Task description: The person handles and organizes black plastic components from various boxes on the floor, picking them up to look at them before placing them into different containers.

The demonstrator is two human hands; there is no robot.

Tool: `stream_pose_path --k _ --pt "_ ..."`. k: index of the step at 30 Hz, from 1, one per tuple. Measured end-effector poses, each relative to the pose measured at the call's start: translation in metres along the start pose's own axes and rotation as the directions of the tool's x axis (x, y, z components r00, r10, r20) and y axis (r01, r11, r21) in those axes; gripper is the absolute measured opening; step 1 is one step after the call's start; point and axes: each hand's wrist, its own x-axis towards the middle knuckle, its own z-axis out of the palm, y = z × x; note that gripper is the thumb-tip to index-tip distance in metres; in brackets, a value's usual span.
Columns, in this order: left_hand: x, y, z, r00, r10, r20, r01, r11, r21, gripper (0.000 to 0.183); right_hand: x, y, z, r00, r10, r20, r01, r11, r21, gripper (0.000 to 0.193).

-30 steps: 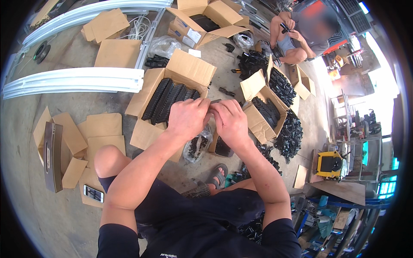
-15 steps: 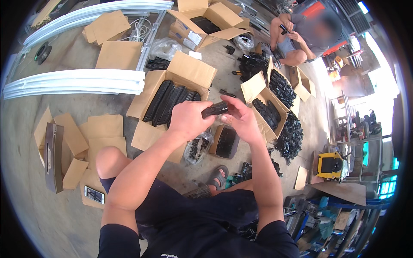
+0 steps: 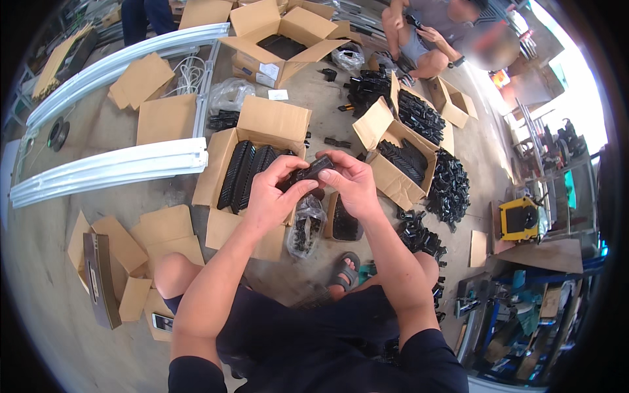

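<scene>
In front of me, both hands hold one small black plastic part (image 3: 316,169), tilted with its right end higher. My left hand (image 3: 272,196) is closed round its left end, thumb and fingers on either side. The fingers of my right hand (image 3: 354,183) pinch the other end, thumb on the near face. The grip hides much of the part. Below the hands are a clear plastic bag (image 3: 306,229) of small dark pieces and a small box (image 3: 330,219) with dark bits inside. Behind my left hand stands an open carton (image 3: 274,124) with rows of black parts.
At right, another open carton (image 3: 400,191) holds black parts, beside a loose heap (image 3: 449,190). A co-worker (image 3: 429,49) sits far right, handling a black part. White metal profiles (image 3: 111,170) lie left; a phone (image 3: 162,322) rests on cardboard. Someone's legs (image 3: 147,18) show far left.
The black part has turned in my hands, its right end now higher. My right hand's fingers have closed onto it. The view has shifted, and another person's legs now show at the top left.
</scene>
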Motion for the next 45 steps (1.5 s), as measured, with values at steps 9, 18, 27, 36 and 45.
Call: stream_pose_path --k 9,18,27,36,45 --pt "0.003 0.003 0.006 0.998 -0.065 0.009 0.066 0.985 -0.159 0.021 0.0 -0.01 0.002 0.999 0.042 -0.034 -0.045 0.995 -0.091 0.035" --pt "-0.002 0.005 -0.002 0.956 -0.257 -0.14 0.204 0.927 -0.314 0.015 0.019 -0.022 0.006 0.996 0.082 0.031 -0.072 0.967 -0.245 0.035" --pt "0.009 0.012 -0.012 0.944 -0.255 -0.209 0.11 0.841 -0.529 0.014 0.003 0.139 -0.107 0.929 0.169 -0.329 -0.37 0.421 -0.828 0.023" --pt "0.012 0.017 -0.023 0.908 -0.33 -0.258 0.14 0.819 -0.556 0.006 -0.069 0.322 -0.064 0.919 0.297 -0.258 -0.31 0.14 -0.941 0.013" --pt "0.017 0.012 -0.033 0.902 -0.351 -0.251 0.099 0.735 -0.67 0.012 -0.069 0.361 -0.062 0.96 0.252 -0.119 -0.116 -0.027 -0.993 0.021"
